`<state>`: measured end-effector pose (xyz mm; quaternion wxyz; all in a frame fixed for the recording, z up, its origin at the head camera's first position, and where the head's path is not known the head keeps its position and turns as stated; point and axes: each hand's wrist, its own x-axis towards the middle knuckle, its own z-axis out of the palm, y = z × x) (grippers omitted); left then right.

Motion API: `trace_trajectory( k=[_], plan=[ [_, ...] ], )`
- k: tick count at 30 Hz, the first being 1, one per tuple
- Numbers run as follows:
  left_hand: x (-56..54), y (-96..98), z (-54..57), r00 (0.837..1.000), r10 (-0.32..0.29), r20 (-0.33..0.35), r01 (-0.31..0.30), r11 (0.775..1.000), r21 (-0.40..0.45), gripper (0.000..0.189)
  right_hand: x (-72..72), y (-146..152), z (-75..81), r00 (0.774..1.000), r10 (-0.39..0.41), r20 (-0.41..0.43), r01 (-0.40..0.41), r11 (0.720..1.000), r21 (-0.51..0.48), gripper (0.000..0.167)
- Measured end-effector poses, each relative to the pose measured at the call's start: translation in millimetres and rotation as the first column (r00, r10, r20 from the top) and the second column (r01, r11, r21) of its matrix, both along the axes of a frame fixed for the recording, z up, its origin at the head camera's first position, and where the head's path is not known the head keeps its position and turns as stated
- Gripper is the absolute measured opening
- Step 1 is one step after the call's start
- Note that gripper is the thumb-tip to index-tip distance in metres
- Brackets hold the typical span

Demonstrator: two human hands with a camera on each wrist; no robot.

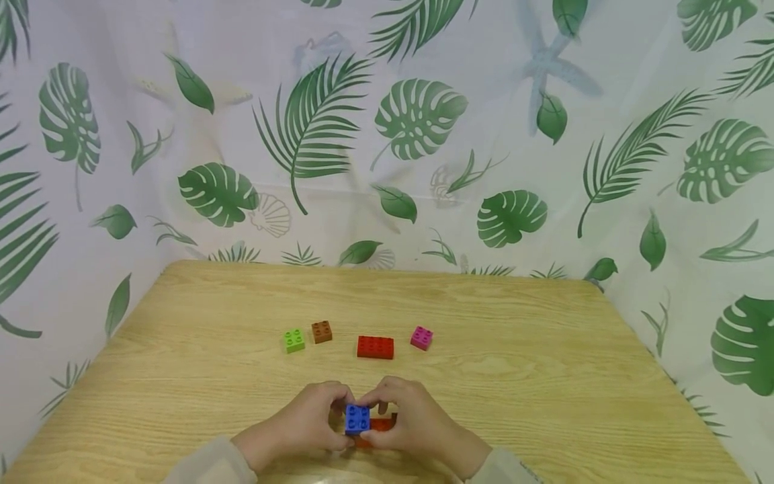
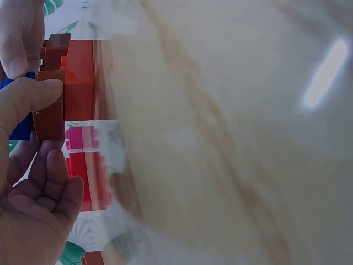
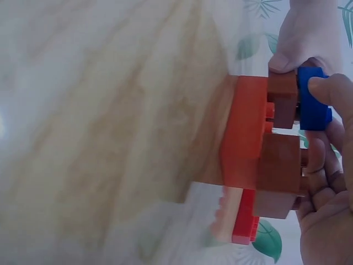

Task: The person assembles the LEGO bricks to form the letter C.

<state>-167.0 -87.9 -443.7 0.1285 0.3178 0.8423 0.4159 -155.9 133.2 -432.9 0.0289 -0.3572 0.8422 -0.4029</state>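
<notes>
Blue brick (image 1: 357, 419) stands at the top of a small stack near the close edge of the wood-grained tabletop (image 1: 514, 336), directly over the left brown brick (image 3: 283, 99). A thin dark gap shows between these two in the right wrist view, so whether the upper one is fully seated cannot be told. Under them lies the orange brick (image 3: 242, 127), the long base of the stack, resting on the tabletop and mirrored in its shiny surface. It also carries the right brown brick (image 3: 280, 160), whose studs are bare; a few orange studs show between the two brown ones. The left hand (image 1: 311, 417) pinches the left brown brick, thumb on the near side. The right hand (image 1: 414, 417) has its fingers gripping the blue brick, thumb likewise on the near side. Beyond the hands, well apart from the stack, four loose bricks lie in an uneven row: the lime brick (image 1: 294, 341), the far brown brick (image 1: 322, 331) just beside it, the longer red brick (image 1: 375, 347), and the pink brick (image 1: 422, 338) at the right end. Leaf-patterned cloth (image 1: 338, 222) hangs behind the tabletop.
</notes>
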Motion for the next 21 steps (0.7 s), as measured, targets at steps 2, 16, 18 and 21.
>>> trace_trajectory(
  k=[2, 16, 18, 21],
  plan=[
    [0.0, -0.1, 0.7, 1.000, 0.002, -0.002, -0.002, 1.000, -0.003, 0.032, -0.6, -0.9, 1.5, 1.000, 0.001, -0.005, -0.001, 1.000, 0.002, 0.030],
    [0.7, 0.5, 1.7, 1.000, 0.005, -0.020, -0.005, 1.000, -0.010, 0.033, 1.6, -4.3, -2.1, 0.995, -0.065, 0.069, 0.066, 0.998, -0.013, 0.029],
    [1.0, 0.5, 1.2, 1.000, 0.004, -0.025, -0.005, 1.000, -0.013, 0.033, 2.3, -4.6, -3.4, 0.994, -0.074, 0.077, 0.075, 0.997, -0.019, 0.029],
    [1.8, 0.5, 0.8, 1.000, 0.004, -0.025, -0.004, 1.000, -0.014, 0.033, 2.9, -4.6, -5.2, 0.993, -0.085, 0.088, 0.088, 0.996, -0.026, 0.030]
  ],
)
